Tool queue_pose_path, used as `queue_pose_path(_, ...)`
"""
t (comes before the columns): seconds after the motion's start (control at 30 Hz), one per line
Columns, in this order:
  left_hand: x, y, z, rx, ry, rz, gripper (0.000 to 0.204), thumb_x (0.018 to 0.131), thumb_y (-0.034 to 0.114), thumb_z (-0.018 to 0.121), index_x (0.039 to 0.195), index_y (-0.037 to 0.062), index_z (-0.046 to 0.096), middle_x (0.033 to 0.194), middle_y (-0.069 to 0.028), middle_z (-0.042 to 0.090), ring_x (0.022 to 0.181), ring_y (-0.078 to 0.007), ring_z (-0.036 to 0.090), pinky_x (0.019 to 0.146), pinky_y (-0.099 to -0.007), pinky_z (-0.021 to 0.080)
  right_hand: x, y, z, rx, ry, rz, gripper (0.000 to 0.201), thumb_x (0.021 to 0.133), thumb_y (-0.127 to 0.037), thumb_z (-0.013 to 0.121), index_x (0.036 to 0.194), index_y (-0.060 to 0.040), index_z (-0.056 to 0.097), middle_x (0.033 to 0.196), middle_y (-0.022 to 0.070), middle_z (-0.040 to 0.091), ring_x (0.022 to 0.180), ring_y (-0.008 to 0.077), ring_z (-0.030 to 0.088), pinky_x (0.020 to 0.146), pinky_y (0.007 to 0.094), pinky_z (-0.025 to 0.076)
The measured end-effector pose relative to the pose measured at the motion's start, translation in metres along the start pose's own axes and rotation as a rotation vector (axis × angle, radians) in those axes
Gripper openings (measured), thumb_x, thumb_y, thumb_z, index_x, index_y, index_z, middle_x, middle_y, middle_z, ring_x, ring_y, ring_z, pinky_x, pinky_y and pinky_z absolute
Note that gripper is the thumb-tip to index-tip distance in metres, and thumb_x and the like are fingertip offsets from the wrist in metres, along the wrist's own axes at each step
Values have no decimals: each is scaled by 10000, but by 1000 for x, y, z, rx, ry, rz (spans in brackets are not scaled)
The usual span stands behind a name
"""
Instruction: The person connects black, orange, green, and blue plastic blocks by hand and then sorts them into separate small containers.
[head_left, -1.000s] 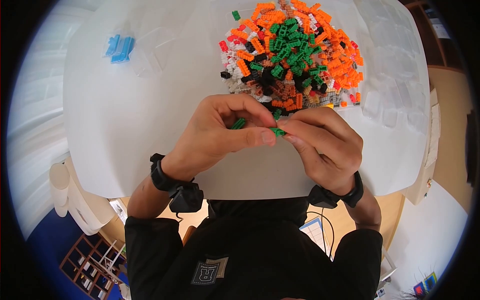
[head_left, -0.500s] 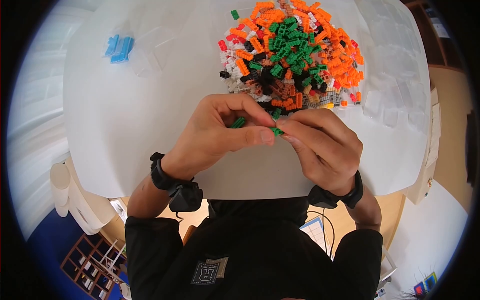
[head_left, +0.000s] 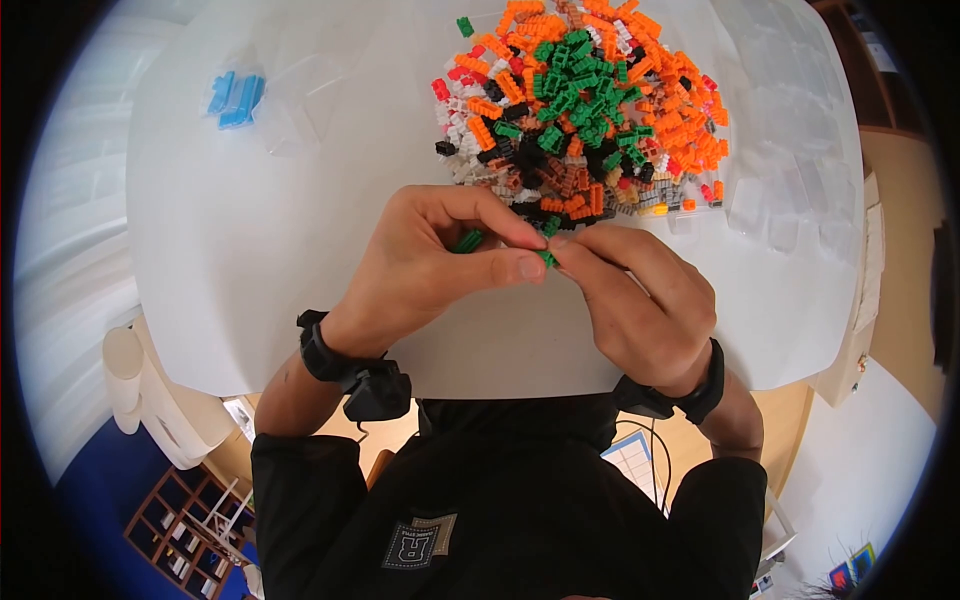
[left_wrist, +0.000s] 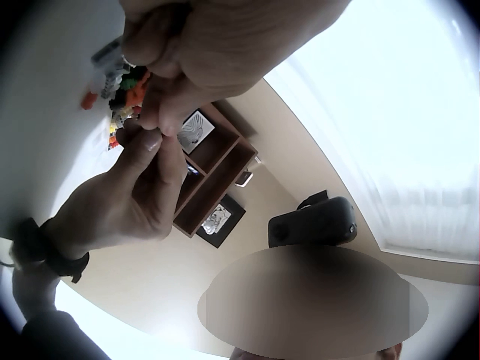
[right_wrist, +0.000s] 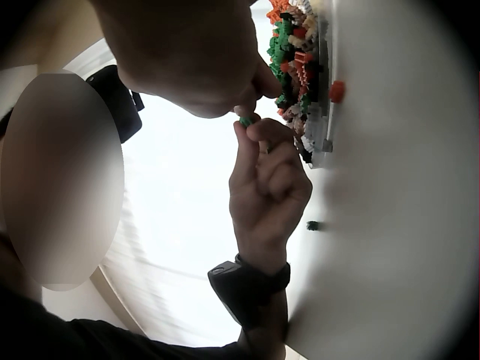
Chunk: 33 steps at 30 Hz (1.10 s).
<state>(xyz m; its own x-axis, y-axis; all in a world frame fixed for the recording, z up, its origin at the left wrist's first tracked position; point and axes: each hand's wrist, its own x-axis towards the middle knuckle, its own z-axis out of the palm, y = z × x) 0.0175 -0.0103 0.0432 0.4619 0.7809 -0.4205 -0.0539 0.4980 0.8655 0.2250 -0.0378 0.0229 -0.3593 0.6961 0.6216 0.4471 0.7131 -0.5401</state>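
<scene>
Both hands meet just in front of the brick pile in the head view. My left hand (head_left: 430, 240) pinches a small green building brick (head_left: 548, 258) between thumb and forefinger. My right hand (head_left: 650, 295) pinches at the same spot, fingertips against the left ones, covering much of the brick. More green shows just beyond the fingertips. In the right wrist view a bit of the green brick (right_wrist: 245, 121) peeks out between the fingertips. Another green brick (head_left: 468, 241) appears in the gap between the left thumb and forefinger.
A heap of orange, green, black, white and red bricks (head_left: 585, 95) lies beyond the hands on the white table (head_left: 250, 250). Blue pieces (head_left: 238, 100) in clear plastic lie far left. Clear plastic containers (head_left: 785, 160) stand at the right. A lone green brick (head_left: 465, 27) lies beside the heap.
The right hand has turned slightly and shifted a little left, and less of the green brick shows between the fingertips. Both hands keep their pinch.
</scene>
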Motion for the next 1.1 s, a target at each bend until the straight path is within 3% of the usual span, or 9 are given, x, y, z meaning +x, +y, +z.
queue_pose_path(0.2,0,-1,0,52,10,22,131,769,-24,729,881,-20,661,882,-80,667,767,-114,638,661,-209,486,2,-4,-1,-65,-33,3,371,577,60,658,948,68,666,859,149,605,671,241,625,524,289,511)
queue_pose_path(0.37,-1,-1,1,28,20,33,129,768,-36,716,885,-33,661,906,-101,675,789,-130,652,668,-222,499,7,-8,-4,143,26,241,335,625,126,695,936,1,691,820,108,624,656,211,618,540,278,499)
queue_pose_path(0.53,2,5,4,-12,31,18,167,768,21,740,894,-5,634,879,-79,676,766,-97,640,576,-171,433,7,-8,-3,151,40,244,327,628,133,696,925,-3,692,821,104,629,655,211,618,546,277,499)
queue_pose_path(0.73,1,4,1,-28,10,-48,157,775,36,744,875,17,625,852,-50,663,679,-45,572,503,-171,338,5,-9,-3,127,24,245,267,656,112,697,902,7,700,831,115,646,673,212,638,565,273,512)
queue_pose_path(0.9,0,1,1,-60,14,-40,147,769,32,748,845,22,623,857,-52,661,663,-44,561,493,-176,325,5,-11,-3,86,-6,247,218,679,92,708,884,17,707,838,128,660,691,215,655,589,271,525)
queue_pose_path(0.97,0,-1,1,-74,12,-41,145,766,29,750,837,22,623,855,-54,660,665,-47,564,492,-177,328,3,-7,1,84,45,168,329,613,131,669,917,6,693,807,103,621,643,203,620,522,263,496)
queue_pose_path(1.1,0,-2,1,-69,9,-44,153,758,27,753,841,21,625,846,-48,655,655,-43,552,488,-180,322,7,-9,-3,138,6,231,299,640,126,674,913,6,692,814,104,629,649,203,624,533,266,500)
